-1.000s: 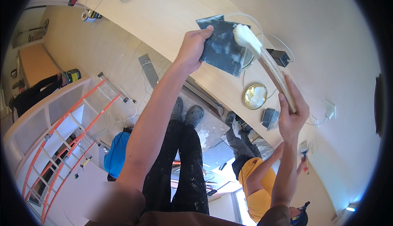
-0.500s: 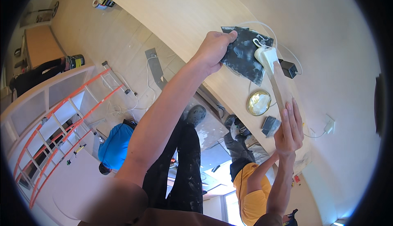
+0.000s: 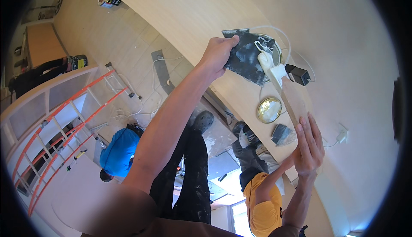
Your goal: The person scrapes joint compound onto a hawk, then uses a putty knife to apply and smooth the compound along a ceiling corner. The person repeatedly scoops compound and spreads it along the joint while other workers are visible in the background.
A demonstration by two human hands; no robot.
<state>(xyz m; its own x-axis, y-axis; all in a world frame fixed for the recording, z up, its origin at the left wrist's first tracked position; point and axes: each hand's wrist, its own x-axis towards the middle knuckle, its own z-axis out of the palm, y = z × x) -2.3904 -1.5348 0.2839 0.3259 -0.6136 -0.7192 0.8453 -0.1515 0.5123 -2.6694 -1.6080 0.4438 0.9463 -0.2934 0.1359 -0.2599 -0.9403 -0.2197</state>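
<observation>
My left hand [image 3: 218,54] is closed on the near-left edge of a thin dark sheet [image 3: 246,59] smeared with white, thumb on top. The sheet is held above the long pale wood surface. My right hand [image 3: 309,149] has its fingers stretched along a long flat pale strip [image 3: 294,101], and the thumb is hidden. The strip's far end carries a white lump [image 3: 267,63] with a thin looped white end, lying over the sheet's right side. Whether the lump touches the sheet I cannot tell. Behind the sheet shows part of a round rim.
On the wood surface [image 3: 189,18] are a gold-rimmed round fitting [image 3: 269,110], a black box [image 3: 297,74] with a white cable and a small dark block [image 3: 281,134]. People in blue [image 3: 120,151] and yellow [image 3: 266,200] are below. An orange-railed ladder [image 3: 68,129] stands left.
The sheet and both hands have shifted slightly within the view, the left hand leftward and the right hand a little rightward. The strip stays over the sheet, and more round rim shows behind.
</observation>
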